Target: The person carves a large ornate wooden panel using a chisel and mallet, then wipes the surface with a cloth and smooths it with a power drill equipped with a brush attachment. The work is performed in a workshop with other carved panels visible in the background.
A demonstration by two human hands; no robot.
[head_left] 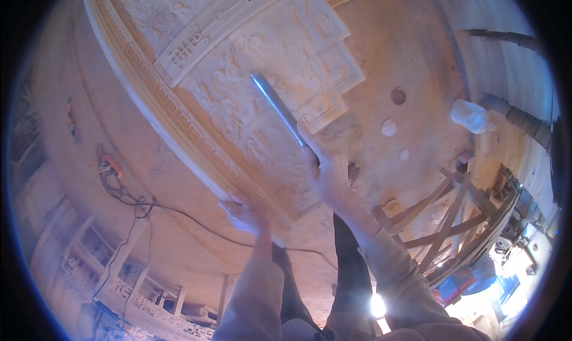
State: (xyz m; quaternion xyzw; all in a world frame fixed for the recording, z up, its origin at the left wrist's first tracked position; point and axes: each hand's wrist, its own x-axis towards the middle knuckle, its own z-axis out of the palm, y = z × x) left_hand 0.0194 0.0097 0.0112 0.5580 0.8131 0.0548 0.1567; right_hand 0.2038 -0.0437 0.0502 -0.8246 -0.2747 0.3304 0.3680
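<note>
A large carved wooden panel (262, 111), pale and covered in scrolling relief, leans across the middle and top with a stepped edge on its right side. My right hand (329, 175) closes round the near end of a long, flat, narrow dark strip (277, 110) with a bright bluish edge; its exact kind does not show. The strip lies over the carved relief and points up and left. My left hand (244, 215) rests at the panel's lower left border, fingers stretched out, with no tool visible in it.
A dark cable (196, 222) runs over the dusty floor from an orange-handled tool (111, 165) at left. On the right are round discs (388, 127), a white bundle (469, 116) and a wooden frame (447, 222). Another carved piece (149, 308) stands at lower left.
</note>
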